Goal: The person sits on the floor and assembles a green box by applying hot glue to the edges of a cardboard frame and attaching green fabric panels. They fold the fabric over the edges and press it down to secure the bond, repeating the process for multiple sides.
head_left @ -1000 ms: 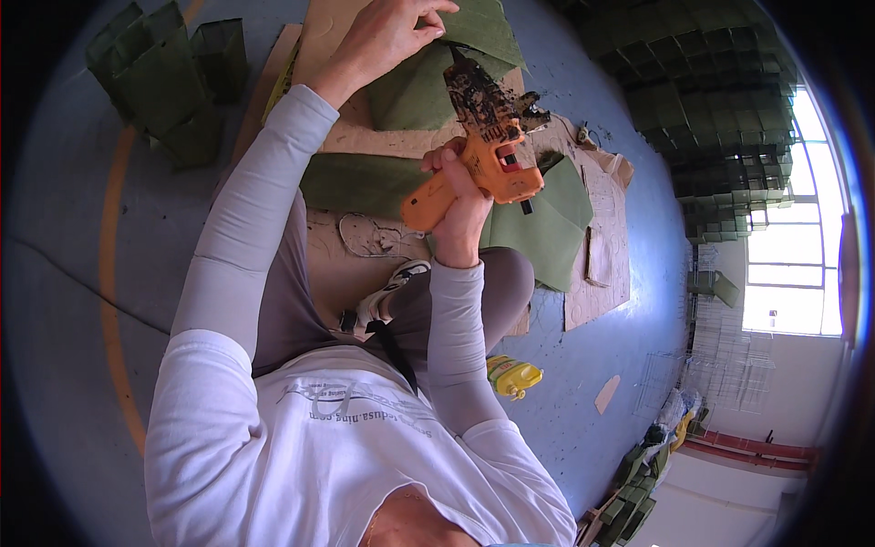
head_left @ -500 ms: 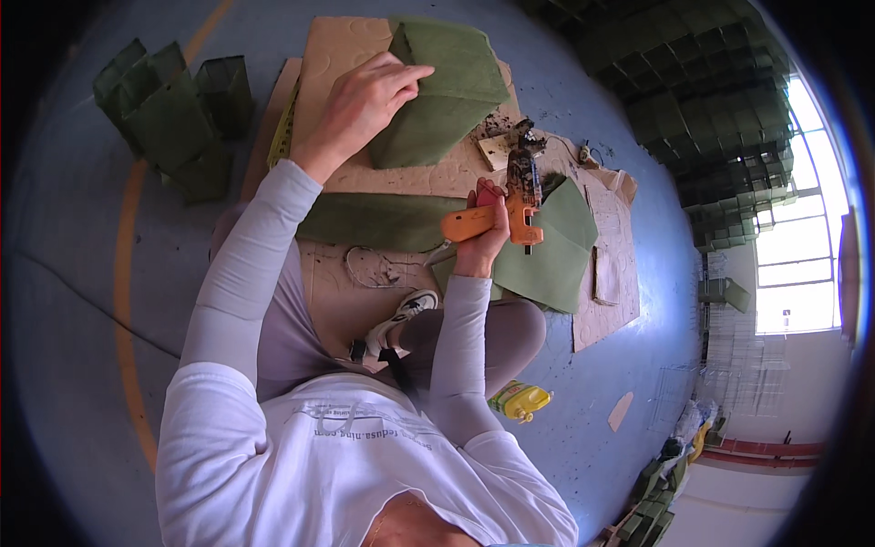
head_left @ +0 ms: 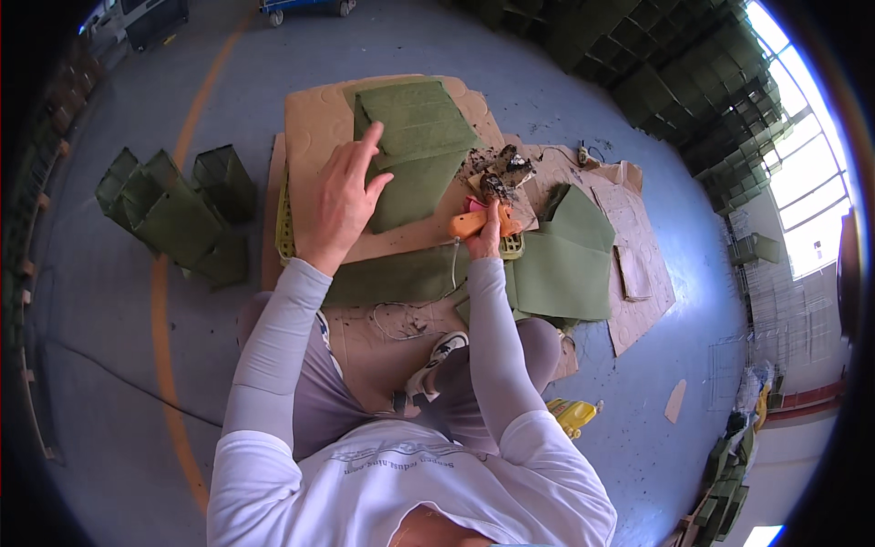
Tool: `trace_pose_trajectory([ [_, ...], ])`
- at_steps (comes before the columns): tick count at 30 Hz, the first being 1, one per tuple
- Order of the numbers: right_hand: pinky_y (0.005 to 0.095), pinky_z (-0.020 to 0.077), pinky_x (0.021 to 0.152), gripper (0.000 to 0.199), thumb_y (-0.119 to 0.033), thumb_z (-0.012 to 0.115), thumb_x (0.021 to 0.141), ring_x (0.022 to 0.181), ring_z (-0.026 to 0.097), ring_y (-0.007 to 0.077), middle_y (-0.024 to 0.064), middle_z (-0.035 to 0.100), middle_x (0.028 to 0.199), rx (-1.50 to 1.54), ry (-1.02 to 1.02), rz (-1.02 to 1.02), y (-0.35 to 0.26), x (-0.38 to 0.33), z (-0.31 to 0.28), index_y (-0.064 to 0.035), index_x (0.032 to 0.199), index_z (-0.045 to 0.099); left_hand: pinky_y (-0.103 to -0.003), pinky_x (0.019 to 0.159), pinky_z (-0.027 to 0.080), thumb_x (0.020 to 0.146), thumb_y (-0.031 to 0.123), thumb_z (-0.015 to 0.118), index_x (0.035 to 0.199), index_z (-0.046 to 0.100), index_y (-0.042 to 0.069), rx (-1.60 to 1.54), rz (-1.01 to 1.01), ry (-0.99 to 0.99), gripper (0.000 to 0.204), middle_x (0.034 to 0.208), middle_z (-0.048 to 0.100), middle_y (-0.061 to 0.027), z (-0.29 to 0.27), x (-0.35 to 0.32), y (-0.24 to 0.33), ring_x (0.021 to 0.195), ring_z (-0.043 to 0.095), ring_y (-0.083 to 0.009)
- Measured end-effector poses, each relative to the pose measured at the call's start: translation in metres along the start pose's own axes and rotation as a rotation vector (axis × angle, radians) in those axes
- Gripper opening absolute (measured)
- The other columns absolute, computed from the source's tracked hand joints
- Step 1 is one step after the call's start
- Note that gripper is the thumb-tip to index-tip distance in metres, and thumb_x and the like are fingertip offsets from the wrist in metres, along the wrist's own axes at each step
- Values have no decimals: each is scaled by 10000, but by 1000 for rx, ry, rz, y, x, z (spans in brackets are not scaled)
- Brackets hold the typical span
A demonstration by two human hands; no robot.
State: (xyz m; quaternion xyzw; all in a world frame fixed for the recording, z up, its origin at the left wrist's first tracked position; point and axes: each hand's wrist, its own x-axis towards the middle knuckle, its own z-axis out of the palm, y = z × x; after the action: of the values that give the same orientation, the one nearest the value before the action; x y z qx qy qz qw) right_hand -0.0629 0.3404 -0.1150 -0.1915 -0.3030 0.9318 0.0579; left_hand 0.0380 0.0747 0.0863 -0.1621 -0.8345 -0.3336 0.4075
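Note:
My right hand (head_left: 488,239) is wrapped around the handle of an orange glue gun (head_left: 467,224) with a red trigger. Its front end is crusted black and lies over a dark-smeared rest on the board. A pale cord runs down from the handle. My left hand (head_left: 342,196) hovers open at the left edge of a folded green fabric panel (head_left: 419,123), index finger stretched out and thumb apart. Whether it touches the panel I cannot tell. The panel lies on a cardboard-topped work surface (head_left: 310,123). Another long green piece (head_left: 392,278) lies nearer to me.
Several green fabric boxes (head_left: 173,196) stand on the floor at left. More green sheets (head_left: 565,264) lie right of the glue gun on cardboard (head_left: 638,310). A yellow bottle (head_left: 572,416) lies by my right knee. Stacked green boxes (head_left: 665,82) rise at far right.
My left hand has turned, its fingers now pointing away from me. The glue gun has gone from upright and raised to lower, its front end by the black-smeared rest. The whole view has shifted.

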Motion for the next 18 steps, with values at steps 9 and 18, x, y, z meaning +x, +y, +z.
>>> trace_pose_trajectory([
  [9, 457, 544, 694, 497, -541, 531, 868, 766, 657, 285, 125, 639, 736, -1073, 49, 42, -28, -36, -16, -53, 926, 610, -360, 773, 509, 718, 54, 756, 1422, 269, 67, -184, -357, -14, 856, 1063, 575, -123, 26, -5, -30, 853, 587, -232],
  [18, 279, 520, 651, 418, -425, 520, 919, 738, 645, 132, 41, 664, 769, -1124, -267, -165, -85, -78, 76, -26, 895, 644, -249, 619, 513, 828, 138, 689, 1173, 549, -21, -476, -633, 69, 405, 826, 669, -79, 6, -24, -71, 681, 633, -146],
])
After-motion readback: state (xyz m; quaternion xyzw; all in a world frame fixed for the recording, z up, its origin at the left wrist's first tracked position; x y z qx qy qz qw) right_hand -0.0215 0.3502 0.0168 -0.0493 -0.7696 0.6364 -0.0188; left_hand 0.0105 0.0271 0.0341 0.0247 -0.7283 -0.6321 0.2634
